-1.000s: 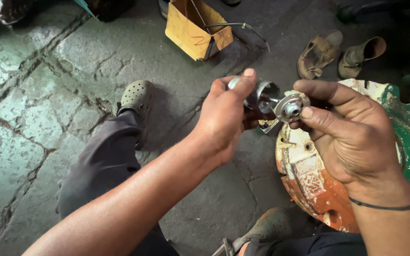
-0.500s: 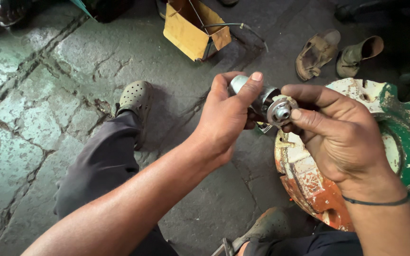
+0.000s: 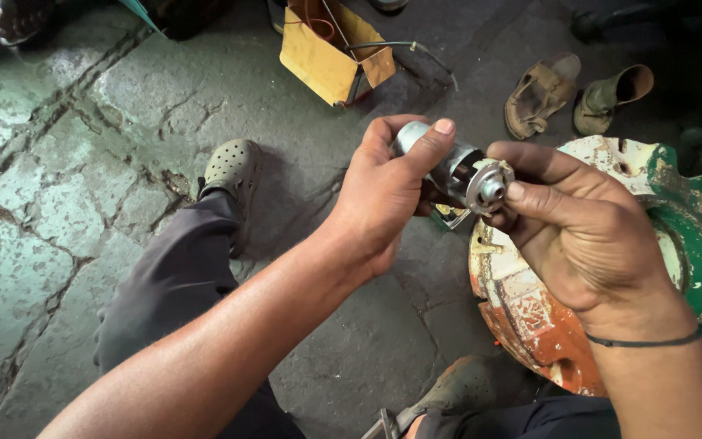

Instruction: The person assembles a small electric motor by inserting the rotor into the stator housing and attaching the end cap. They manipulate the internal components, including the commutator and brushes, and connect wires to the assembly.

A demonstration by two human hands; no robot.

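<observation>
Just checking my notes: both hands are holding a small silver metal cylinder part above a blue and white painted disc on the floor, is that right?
Not quite. In the head view the left hand and right hand do hold the silver metal part, but the worn disc below is green, white and orange, not blue and white.

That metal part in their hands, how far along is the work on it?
Done: the metal part is lifted clear of the floor. In hand: the left hand grips its body, and the right hand fingers its flanged end. Left: it is not fitted to anything; the round housing lies apart below.
</observation>
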